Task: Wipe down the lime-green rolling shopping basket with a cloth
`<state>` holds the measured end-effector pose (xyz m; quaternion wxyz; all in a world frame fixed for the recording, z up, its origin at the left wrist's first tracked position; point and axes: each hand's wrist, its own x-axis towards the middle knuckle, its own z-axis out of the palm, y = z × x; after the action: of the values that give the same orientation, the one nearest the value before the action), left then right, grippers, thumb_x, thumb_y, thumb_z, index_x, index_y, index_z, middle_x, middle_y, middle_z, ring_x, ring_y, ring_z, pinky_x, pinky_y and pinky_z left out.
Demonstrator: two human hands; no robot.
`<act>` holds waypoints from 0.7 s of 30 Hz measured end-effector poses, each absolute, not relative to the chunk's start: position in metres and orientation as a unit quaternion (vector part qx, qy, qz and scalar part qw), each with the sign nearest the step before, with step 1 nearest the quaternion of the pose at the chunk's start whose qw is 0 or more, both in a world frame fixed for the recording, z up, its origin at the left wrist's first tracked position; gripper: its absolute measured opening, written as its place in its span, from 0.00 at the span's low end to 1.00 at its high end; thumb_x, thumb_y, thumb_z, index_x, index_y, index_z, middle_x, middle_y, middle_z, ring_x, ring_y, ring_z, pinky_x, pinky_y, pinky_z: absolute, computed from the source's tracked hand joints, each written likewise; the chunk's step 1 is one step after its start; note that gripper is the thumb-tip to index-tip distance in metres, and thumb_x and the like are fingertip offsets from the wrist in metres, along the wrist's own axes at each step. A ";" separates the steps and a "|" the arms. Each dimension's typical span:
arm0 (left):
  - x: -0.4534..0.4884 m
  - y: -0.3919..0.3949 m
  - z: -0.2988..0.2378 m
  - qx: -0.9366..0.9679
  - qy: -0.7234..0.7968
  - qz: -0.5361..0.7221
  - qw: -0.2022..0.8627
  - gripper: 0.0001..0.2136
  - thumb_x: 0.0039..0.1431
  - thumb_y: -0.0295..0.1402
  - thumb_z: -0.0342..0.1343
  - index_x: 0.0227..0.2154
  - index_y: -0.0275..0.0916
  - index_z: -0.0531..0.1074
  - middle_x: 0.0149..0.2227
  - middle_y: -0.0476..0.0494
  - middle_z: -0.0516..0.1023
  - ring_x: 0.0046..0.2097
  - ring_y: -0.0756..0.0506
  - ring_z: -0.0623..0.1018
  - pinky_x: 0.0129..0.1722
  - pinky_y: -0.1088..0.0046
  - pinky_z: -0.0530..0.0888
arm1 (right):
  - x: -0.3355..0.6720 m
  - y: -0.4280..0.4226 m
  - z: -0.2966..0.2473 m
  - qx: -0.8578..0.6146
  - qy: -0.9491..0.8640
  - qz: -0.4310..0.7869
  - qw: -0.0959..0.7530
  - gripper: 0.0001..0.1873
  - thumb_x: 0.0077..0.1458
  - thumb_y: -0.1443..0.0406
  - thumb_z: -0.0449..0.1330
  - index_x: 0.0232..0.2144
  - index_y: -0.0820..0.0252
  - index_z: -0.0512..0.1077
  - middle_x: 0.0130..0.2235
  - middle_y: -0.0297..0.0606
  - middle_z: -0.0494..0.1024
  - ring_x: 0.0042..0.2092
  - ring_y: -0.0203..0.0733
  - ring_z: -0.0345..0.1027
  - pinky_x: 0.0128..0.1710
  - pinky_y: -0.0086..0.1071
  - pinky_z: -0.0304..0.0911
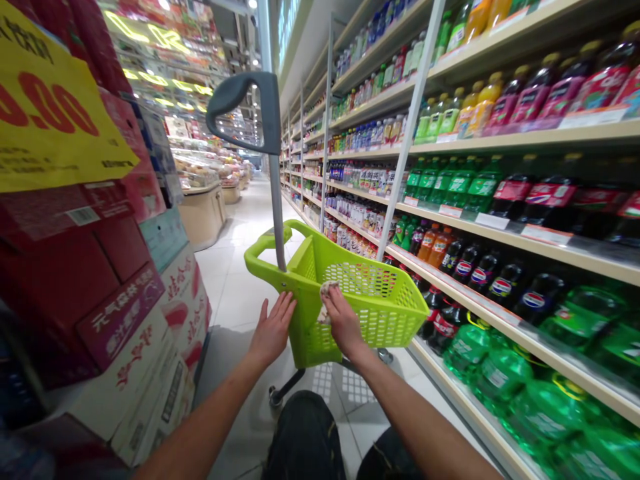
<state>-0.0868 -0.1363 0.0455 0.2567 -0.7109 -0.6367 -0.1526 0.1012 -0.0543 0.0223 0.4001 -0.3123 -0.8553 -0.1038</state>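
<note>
A lime-green wheeled shopping basket (380, 313) stands in a supermarket aisle in front of me, its grey pull handle (250, 110) raised on a metal pole. My left hand (273, 328) lies flat with fingers stretched out against the basket's near corner. My right hand (343, 320) is closed on a small whitish cloth (327, 291), pressing it on the basket's near rim. My dark trousers show at the bottom of the view.
Shelves of soft-drink bottles (500, 187) run along the right. Stacked red and white cartons (115, 313) with a yellow price sign (47, 113) stand on the left. The tiled aisle floor (235, 267) runs ahead toward display counters (203, 210).
</note>
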 end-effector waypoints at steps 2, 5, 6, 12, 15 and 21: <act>-0.089 -0.138 0.042 -0.705 -0.640 -0.159 0.262 0.28 0.46 0.19 0.39 0.54 0.34 0.57 0.60 0.41 0.54 0.61 0.44 0.52 0.59 0.54 0.47 | 0.096 -0.053 0.019 -0.293 -0.860 -0.123 0.398 0.27 0.50 0.79 0.46 0.53 0.67 0.61 0.57 0.48 0.59 0.61 0.45 0.43 0.56 0.42 0.53; -0.094 -0.141 0.039 -0.699 -0.648 -0.155 0.260 0.29 0.45 0.19 0.40 0.54 0.33 0.57 0.60 0.41 0.55 0.61 0.44 0.52 0.58 0.54 0.49 | 0.096 -0.058 -0.006 -0.250 -0.888 -0.141 0.359 0.22 0.52 0.76 0.48 0.50 0.69 0.64 0.52 0.50 0.66 0.58 0.47 0.50 0.52 0.41 0.59; -0.096 -0.142 0.039 -0.697 -0.653 -0.150 0.256 0.29 0.44 0.19 0.41 0.54 0.33 0.57 0.60 0.41 0.55 0.61 0.44 0.53 0.58 0.54 0.50 | 0.095 -0.061 -0.010 -0.239 -0.895 -0.142 0.349 0.21 0.53 0.76 0.48 0.50 0.68 0.64 0.51 0.50 0.67 0.58 0.46 0.51 0.51 0.41 0.60; -0.109 -0.146 0.040 -0.669 -0.694 -0.131 0.232 0.30 0.43 0.20 0.42 0.55 0.32 0.55 0.61 0.40 0.51 0.62 0.43 0.50 0.58 0.53 0.49 | 0.055 -0.064 0.052 -0.238 -0.872 -0.138 0.404 0.24 0.53 0.77 0.47 0.53 0.66 0.60 0.56 0.46 0.60 0.61 0.45 0.43 0.56 0.40 0.53; -0.111 -0.147 0.041 -0.665 -0.699 -0.129 0.228 0.31 0.43 0.21 0.42 0.55 0.32 0.55 0.61 0.41 0.50 0.62 0.43 0.50 0.59 0.53 0.48 | 0.046 -0.062 0.059 -0.225 -0.871 -0.145 0.412 0.21 0.54 0.75 0.47 0.51 0.69 0.64 0.54 0.48 0.63 0.60 0.46 0.46 0.56 0.40 0.54; -0.116 -0.148 0.045 -0.656 -0.708 -0.130 0.227 0.31 0.43 0.22 0.43 0.56 0.33 0.54 0.61 0.41 0.50 0.62 0.43 0.49 0.59 0.55 0.48 | 0.038 -0.072 0.038 -0.155 -0.911 -0.162 0.347 0.17 0.56 0.72 0.50 0.47 0.66 0.67 0.51 0.45 0.69 0.56 0.45 0.55 0.51 0.38 0.61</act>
<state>-0.1165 -0.1481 0.0455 0.2272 -0.6557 -0.7082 -0.1300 0.0379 -0.0715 0.0376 0.3467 -0.1554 -0.9107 -0.1622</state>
